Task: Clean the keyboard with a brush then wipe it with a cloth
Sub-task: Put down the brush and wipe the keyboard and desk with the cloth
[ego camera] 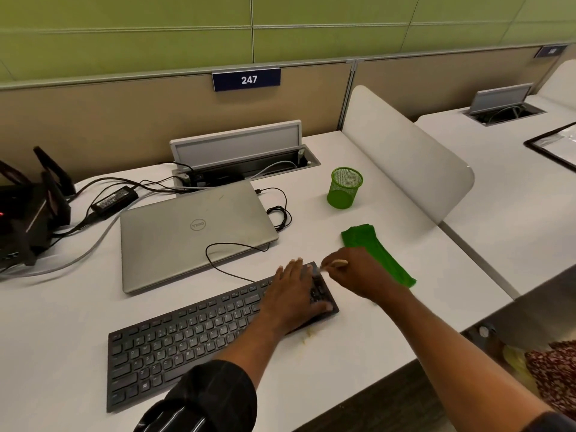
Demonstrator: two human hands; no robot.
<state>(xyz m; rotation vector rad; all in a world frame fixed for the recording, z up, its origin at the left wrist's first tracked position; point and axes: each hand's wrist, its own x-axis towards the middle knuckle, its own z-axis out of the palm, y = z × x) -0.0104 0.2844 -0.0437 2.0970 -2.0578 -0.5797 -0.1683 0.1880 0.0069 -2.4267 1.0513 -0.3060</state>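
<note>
Brushing step, cloth not yet used. The keyboard (187,335) lies slanted on the tabletop (358,363), in front of a closed laptop (193,232). The left hand (293,291) lies flat on its right end, fingers straight and spread, pinning it. The right hand (358,274) is curled round the brush (339,262) at the keyboard's far right corner. The cloth (383,257) lies folded on the tabletop just right of that hand, untouched.

To do it well:
- Keep the left hand pressing so the board does not slide.
- Use short strokes along the key rows, sweeping outward off the edge, not back into the gaps.
- Shift the left hand off the right-end keys, or they go unbrushed.
- Crumbs (308,333) lie on the tabletop by the near edge; the sweep likely drops more there, so they need clearing too.

Hard to see:
- The brush is mostly inside the hand, with only a pale handle bit showing.
- The bristles are motion-blurred, so I cannot tell whether they touch the keys.
- The right-end keys are hidden under the left hand.
- The cloth's left side is covered by the right hand and wrist.
</note>
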